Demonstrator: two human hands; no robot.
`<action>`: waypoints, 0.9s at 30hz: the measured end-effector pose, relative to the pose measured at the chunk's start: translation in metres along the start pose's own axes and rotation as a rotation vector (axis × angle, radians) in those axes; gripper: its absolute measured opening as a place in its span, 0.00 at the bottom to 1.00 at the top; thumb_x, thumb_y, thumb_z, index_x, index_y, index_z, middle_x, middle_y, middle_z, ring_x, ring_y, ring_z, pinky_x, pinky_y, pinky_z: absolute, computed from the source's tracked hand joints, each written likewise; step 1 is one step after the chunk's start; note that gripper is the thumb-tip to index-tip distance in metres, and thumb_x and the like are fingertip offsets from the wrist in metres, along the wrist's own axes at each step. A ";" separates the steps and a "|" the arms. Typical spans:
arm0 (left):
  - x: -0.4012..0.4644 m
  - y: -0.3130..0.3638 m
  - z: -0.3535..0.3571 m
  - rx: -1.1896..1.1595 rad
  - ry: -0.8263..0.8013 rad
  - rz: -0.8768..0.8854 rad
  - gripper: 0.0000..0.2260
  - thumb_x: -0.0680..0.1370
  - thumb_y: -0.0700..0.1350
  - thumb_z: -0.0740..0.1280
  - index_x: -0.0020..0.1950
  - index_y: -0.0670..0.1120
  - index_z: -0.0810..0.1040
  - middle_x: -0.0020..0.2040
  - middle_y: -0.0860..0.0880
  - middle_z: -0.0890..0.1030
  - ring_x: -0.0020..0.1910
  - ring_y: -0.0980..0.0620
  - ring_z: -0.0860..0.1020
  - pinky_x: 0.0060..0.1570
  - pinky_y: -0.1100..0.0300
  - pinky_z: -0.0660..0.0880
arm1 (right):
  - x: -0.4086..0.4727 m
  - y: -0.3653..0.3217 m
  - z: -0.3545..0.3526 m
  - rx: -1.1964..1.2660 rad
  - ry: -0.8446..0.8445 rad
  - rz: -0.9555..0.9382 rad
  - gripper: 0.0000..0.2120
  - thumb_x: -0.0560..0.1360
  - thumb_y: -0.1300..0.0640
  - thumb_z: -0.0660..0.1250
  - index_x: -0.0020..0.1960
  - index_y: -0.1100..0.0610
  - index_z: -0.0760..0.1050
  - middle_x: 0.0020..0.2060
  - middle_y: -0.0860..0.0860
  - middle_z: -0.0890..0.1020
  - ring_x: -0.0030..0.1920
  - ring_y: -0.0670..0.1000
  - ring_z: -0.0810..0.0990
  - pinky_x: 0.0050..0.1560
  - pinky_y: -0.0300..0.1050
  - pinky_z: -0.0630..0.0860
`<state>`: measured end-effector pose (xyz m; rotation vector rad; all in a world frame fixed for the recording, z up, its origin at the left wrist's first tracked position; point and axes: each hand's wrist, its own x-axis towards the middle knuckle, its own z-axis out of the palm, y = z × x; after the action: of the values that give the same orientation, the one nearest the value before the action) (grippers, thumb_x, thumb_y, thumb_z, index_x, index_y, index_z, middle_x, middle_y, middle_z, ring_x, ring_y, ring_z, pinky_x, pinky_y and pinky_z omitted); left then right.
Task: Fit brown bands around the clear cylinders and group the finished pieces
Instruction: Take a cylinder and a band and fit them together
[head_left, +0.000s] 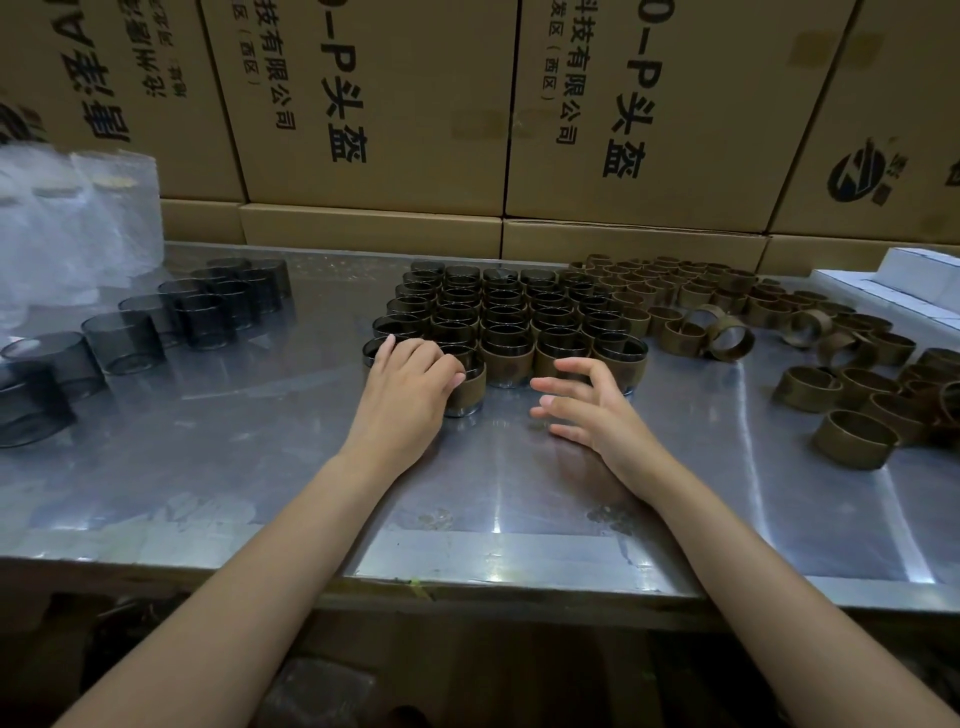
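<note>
- A large block of finished pieces (511, 317), smoky clear cylinders each wearing a brown band, stands in tight rows at the middle of the steel table (260, 447), reaching toward its far edge.
- The left hand (402, 392) curls over the nearest banded cylinder (466, 387) at the block's front-left corner, fingers wrapped on its rim and side; I judge it is being nudged into line with the front row.
- The right hand (587, 410) hovers just in front of the block's front row, fingers spread and loosely bent, grasping nothing.
- Bare cylinders (208, 312) wait in a curved line along the left side of the table, running from the near-left edge toward the far edge; clearly fewer than the finished ones.
- Loose brown bands (852, 400) lie scattered across the right half, many packed toward the far-right corner, others near the right edge.
- So the job looks well past halfway, with the left-hand row of cylinders left to band.
- Open room: a broad bare strip runs along the near edge in front of both hands, and another gap lies between the bare cylinders and the block.
- Cardboard cartons (395, 114) wall off the far edge, white boxes (914, 283) crowd the far-right corner, and clear plastic wrapping (78, 228) sits at the far-left corner, so the block can grow only toward the near edge.
</note>
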<state>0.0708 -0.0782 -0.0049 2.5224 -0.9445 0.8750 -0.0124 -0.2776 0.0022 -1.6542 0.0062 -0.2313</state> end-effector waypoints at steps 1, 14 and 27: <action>0.000 -0.001 0.001 -0.014 0.007 -0.006 0.08 0.81 0.41 0.61 0.52 0.41 0.80 0.49 0.44 0.78 0.57 0.41 0.74 0.69 0.45 0.58 | 0.000 0.000 0.000 -0.003 -0.001 -0.002 0.20 0.77 0.62 0.65 0.65 0.52 0.64 0.57 0.49 0.78 0.55 0.51 0.81 0.57 0.46 0.75; 0.000 -0.025 -0.016 -0.334 0.393 -0.182 0.13 0.81 0.42 0.55 0.55 0.41 0.78 0.50 0.47 0.76 0.51 0.52 0.71 0.53 0.64 0.62 | 0.000 0.001 -0.001 -0.036 -0.015 -0.017 0.17 0.77 0.61 0.65 0.63 0.51 0.65 0.55 0.48 0.81 0.52 0.49 0.82 0.54 0.43 0.76; -0.007 -0.191 -0.029 0.542 -0.296 -0.550 0.20 0.81 0.52 0.57 0.69 0.43 0.71 0.77 0.38 0.54 0.76 0.37 0.50 0.73 0.46 0.48 | 0.010 0.005 0.000 -0.111 0.027 -0.028 0.11 0.79 0.62 0.63 0.58 0.52 0.69 0.50 0.47 0.83 0.41 0.44 0.83 0.41 0.36 0.79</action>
<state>0.1830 0.0797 0.0000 3.1894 -0.0270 0.6464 -0.0022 -0.2797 -0.0013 -1.7624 0.0164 -0.2788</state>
